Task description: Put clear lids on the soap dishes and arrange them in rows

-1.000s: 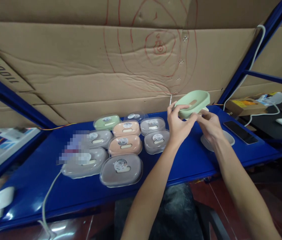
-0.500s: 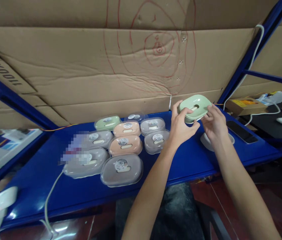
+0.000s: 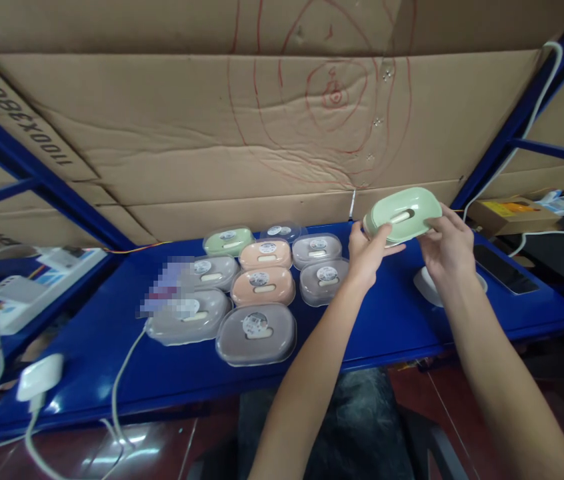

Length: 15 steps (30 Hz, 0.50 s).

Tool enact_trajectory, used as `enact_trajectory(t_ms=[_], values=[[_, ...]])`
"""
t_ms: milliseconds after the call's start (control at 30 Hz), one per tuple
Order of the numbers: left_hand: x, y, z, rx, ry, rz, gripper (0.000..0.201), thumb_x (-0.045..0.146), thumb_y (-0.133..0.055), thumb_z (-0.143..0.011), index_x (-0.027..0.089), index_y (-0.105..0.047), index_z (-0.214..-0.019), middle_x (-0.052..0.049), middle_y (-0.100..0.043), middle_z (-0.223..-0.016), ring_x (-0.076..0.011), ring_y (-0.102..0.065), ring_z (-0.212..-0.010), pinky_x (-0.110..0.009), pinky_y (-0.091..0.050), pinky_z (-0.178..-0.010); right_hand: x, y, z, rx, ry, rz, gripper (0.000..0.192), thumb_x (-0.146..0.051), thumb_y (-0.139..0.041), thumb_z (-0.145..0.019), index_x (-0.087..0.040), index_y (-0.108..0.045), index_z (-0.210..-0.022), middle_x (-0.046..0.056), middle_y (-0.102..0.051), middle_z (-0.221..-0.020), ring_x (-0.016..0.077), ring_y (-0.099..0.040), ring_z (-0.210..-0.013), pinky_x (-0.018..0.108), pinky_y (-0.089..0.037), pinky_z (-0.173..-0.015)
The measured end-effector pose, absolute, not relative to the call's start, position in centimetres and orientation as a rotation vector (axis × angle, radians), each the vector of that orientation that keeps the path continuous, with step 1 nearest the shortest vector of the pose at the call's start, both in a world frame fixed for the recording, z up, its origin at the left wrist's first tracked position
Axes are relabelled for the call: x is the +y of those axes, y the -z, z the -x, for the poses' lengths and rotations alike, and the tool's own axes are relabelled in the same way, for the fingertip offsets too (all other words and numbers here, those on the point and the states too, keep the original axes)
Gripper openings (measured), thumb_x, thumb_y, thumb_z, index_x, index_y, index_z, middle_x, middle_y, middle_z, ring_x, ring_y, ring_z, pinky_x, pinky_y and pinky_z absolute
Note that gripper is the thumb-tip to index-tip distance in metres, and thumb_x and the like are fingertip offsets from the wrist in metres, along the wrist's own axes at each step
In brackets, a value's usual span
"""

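A blurred patch hides part of the grey boxes on the blue shelf. Both hands hold a green box in the air above the shelf — left hand pinching its left end, right hand gripping its right end. Its long axis runs left-right, slotted top tilted toward the camera.

A second ago the pale green oval plastic soap box was tilted, with its open hollow side facing the person. Now it is turned over, so its rounded top with the slot faces up, nearly level. The left hand has moved to its near left edge, and the right hand to its right end.
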<state>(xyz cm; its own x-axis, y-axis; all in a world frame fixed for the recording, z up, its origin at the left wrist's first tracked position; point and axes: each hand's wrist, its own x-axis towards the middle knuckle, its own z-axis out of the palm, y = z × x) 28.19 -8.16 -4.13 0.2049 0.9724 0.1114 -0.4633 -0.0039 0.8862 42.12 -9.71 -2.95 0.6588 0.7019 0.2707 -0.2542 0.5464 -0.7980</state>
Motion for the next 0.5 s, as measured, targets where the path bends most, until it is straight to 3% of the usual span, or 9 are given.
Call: enact_trajectory(t_ms=[100, 267, 500], values=[[-8.3, 3.7, -28.1, 0.6, -1.224, -0.849, 0.032, 0.02, -0.078, -0.095, 0.017, -0.061, -0.122, -0.014, -0.075, -0.13, -0.0295, -0.081, -0.11, -0.055, -0.074, -0.094, -9.6, 2.9, -41.8, -0.658, -0.575, 0.844, 0.041, -0.013, -0.084, -0.06, -0.02, -0.077, -0.101, 0.002, -0.077, -0.092, 0.0186, -0.068, -0.083, 0.035, -0.061, -0.073], [-8.2, 3.5, -27.8, 0.666, -1.231, -0.824, 0.035, 0.01, -0.076, -0.092, 0.018, -0.061, -0.122, -0.012, -0.076, -0.126, -0.0282, -0.081, -0.109, -0.054, -0.075, -0.091, -9.3, 3.5, -42.5, -0.728, -0.612, 0.963, 0.039, -0.016, -0.087, -0.063, -0.021, -0.078, -0.101, 0.002, -0.076, -0.093, 0.0231, -0.073, -0.085, 0.044, -0.066, -0.08], [-8.0, 3.7, -28.0, 0.665, -1.234, -0.836, 0.032, 0.018, -0.076, -0.098, 0.021, -0.058, -0.124, -0.014, -0.073, -0.139, -0.0301, -0.078, -0.118, -0.047, -0.073, -0.092, -9.8, 3.8, -43.5, -0.976, -0.668, 1.119, 0.042, -0.035, -0.096, -0.067, -0.031, -0.08, -0.107, 0.003, -0.08, -0.104, 0.0254, -0.077, -0.09, 0.041, -0.071, -0.074]])
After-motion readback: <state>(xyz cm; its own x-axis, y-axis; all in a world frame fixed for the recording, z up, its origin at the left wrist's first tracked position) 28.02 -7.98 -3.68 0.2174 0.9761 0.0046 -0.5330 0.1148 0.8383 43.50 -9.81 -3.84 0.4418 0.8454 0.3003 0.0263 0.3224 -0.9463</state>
